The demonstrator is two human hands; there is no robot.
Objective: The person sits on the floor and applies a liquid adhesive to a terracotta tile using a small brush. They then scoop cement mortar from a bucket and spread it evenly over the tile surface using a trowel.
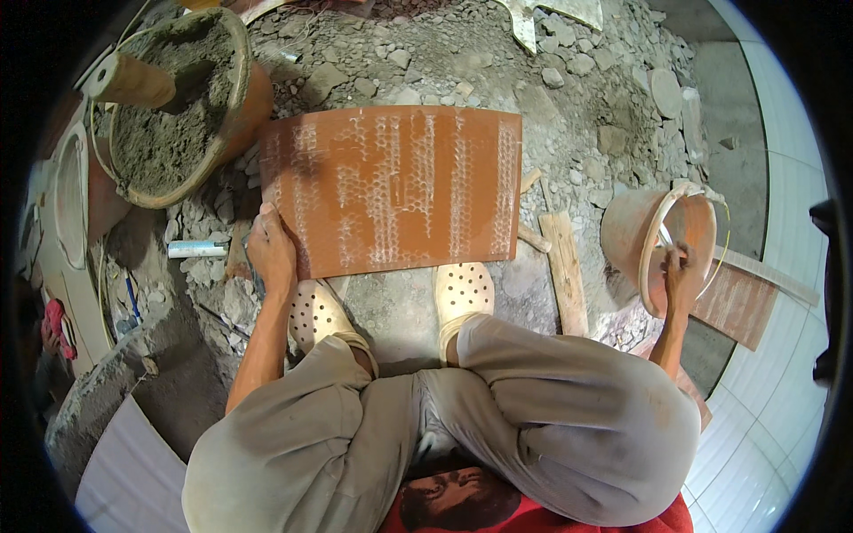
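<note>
My left hand (270, 249) grips the lower left edge of a large reddish-brown tile (355, 200). The tile stands tilted in front of my feet, its honeycomb-textured back towards me, with whitish streaks over it. On the right, my right hand (679, 266) is closed at the mouth of an orange bucket (626, 240) that lies tipped over. A thin pale object (665, 235) shows by its fingers; its kind is unclear. At the upper left, a bucket (253, 102) holds grey mortar (164, 147), with a wooden-handled trowel (133, 80) stuck in it.
Rubble (569, 98) covers the ground beyond the tile. A wooden board (564, 271) lies between tile and tipped bucket. A white-and-blue tube (197, 249) rests left of my hand. Another brown tile (736, 306) lies beside white floor tiles (777, 373) on the right.
</note>
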